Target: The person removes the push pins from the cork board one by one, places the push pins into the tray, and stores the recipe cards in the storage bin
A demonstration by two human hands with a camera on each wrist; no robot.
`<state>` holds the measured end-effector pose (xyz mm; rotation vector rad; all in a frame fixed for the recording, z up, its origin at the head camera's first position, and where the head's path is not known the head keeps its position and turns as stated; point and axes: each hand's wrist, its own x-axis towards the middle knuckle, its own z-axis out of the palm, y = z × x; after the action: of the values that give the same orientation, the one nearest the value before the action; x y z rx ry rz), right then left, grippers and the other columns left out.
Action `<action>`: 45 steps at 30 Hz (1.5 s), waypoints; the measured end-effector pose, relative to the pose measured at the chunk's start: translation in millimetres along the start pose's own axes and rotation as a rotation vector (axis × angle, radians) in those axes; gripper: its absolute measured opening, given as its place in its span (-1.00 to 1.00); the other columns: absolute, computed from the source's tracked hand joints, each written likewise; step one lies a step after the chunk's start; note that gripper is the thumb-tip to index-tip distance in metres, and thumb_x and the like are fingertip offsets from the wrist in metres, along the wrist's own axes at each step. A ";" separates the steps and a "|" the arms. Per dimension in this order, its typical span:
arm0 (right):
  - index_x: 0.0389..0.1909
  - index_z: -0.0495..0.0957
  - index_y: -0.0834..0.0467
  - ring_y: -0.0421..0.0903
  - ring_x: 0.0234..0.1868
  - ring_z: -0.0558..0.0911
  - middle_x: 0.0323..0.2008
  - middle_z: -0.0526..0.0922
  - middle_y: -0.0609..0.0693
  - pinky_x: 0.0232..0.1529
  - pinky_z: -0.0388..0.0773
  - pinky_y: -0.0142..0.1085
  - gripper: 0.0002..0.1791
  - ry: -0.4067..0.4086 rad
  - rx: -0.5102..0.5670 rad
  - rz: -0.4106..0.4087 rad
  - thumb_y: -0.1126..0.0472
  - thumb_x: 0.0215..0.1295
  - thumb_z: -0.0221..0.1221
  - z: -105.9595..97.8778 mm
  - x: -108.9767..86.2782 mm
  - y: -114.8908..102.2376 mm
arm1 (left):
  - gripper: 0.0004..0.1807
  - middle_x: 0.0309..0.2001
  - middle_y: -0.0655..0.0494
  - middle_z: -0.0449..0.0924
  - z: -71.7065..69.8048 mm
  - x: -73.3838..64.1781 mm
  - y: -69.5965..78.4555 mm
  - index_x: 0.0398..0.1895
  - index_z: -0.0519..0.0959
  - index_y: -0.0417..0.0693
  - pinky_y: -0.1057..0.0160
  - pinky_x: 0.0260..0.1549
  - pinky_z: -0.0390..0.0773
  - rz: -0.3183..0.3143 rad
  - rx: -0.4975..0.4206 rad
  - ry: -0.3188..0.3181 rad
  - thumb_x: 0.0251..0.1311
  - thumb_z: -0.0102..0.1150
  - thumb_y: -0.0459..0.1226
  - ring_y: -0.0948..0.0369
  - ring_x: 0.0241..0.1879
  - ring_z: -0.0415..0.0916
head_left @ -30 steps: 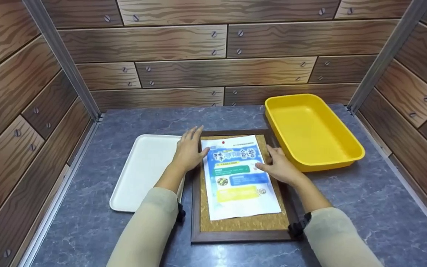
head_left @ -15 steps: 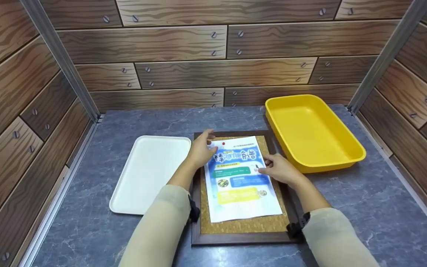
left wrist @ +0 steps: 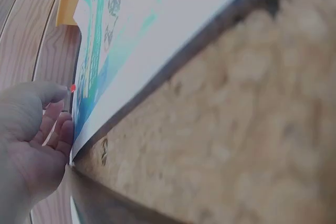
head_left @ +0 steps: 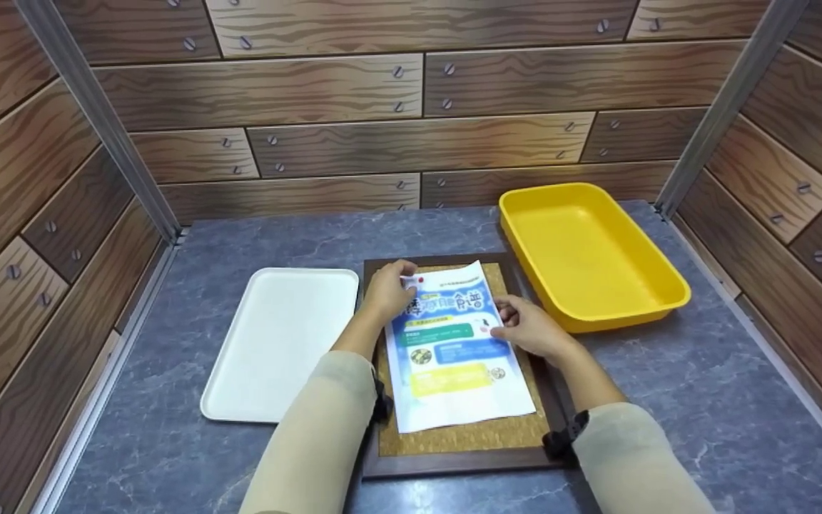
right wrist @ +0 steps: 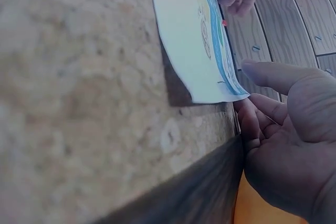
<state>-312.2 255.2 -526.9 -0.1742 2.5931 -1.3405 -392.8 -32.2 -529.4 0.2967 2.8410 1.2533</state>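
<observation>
A printed sheet of paper (head_left: 454, 410) with blue, green and yellow blocks lies on a framed cork board (head_left: 468, 440). A red pushpin (head_left: 420, 280) stands at its top edge. My left hand (head_left: 384, 294) is at the upper left corner, its thumb (left wrist: 52, 92) close by the pin and its other fingers bent; no grip on the pin shows. At the sheet's right edge my right hand (head_left: 536, 330) holds the paper, thumb over it and bent fingers (right wrist: 252, 119) at the underside. That edge stands a little off the cork.
A white tray (head_left: 268, 357) lies to the left of the board. The yellow bin (head_left: 596, 250) stands at the back right, close beside the board's frame. Wood-patterned walls (head_left: 325, 86) enclose the grey marbled table (head_left: 147, 414) on three sides.
My left hand has come right from between tray and board to the sheet's top left corner. My right hand's fingers have drawn in at the paper's edge. The head view has shifted slightly.
</observation>
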 end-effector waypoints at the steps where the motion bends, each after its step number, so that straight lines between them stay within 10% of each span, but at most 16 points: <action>1: 0.57 0.34 0.27 -0.03 -0.05 0.47 0.03 0.52 0.14 -0.07 0.46 -0.28 -0.25 -0.006 0.006 -0.001 0.28 0.42 0.36 0.4 -0.1 0.1 | -0.58 0.29 -0.03 0.69 0.8 0.1 -1.4 0.33 0.62 -0.08 0.00 0.37 0.57 -0.003 0.004 0.003 0.43 0.32 -0.37 0.01 0.25 0.63; 10: 0.64 0.24 0.23 -0.08 -0.17 0.48 -0.10 0.55 0.09 -0.24 0.46 -0.38 -0.17 -0.059 0.024 -0.018 0.34 0.39 0.34 -5.9 -1.5 3.4 | -0.53 0.31 -0.12 0.62 0.7 1.1 -2.2 0.42 0.58 -0.08 -0.05 0.43 0.54 0.011 0.042 -0.085 0.49 0.31 -0.31 -0.07 0.36 0.57; 16: 0.67 0.16 0.21 -0.13 -0.25 0.49 -0.20 0.58 0.03 -0.27 0.45 -0.40 -0.12 -0.107 0.061 -0.049 0.40 0.38 0.31 -8.9 -2.3 5.3 | -0.57 0.30 -0.07 0.65 -0.8 6.0 -1.1 0.37 0.63 -0.01 -0.09 0.70 0.19 -0.017 0.078 -0.088 0.49 0.31 -0.26 -0.07 0.48 0.49; 23: 0.71 0.08 0.18 -0.12 -0.24 0.48 -0.19 0.58 0.07 -0.26 0.46 -0.41 -0.06 -0.133 0.066 -0.070 0.42 0.39 0.31 -9.9 -4.9 6.1 | -0.74 0.21 0.07 0.71 -1.0 11.6 -2.7 0.19 0.73 0.10 0.00 0.43 0.54 -0.062 0.075 -0.099 0.51 0.32 -0.22 0.06 0.31 0.62; 45: 0.55 0.35 0.26 -0.04 -0.15 0.35 -0.07 0.39 0.07 -0.19 0.38 -0.38 -0.30 -0.157 0.003 -0.093 0.42 0.43 0.29 -12.0 -5.0 6.6 | -0.91 -0.06 0.20 0.82 5.9 18.7 1.9 -0.06 0.78 0.18 0.08 0.18 0.63 -0.164 0.064 -0.007 0.51 0.33 -0.16 0.19 -0.06 0.66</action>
<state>-310.3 269.5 -524.8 -0.3872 2.4794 -1.3049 -410.3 -23.2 -530.9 0.0673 2.8360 1.1299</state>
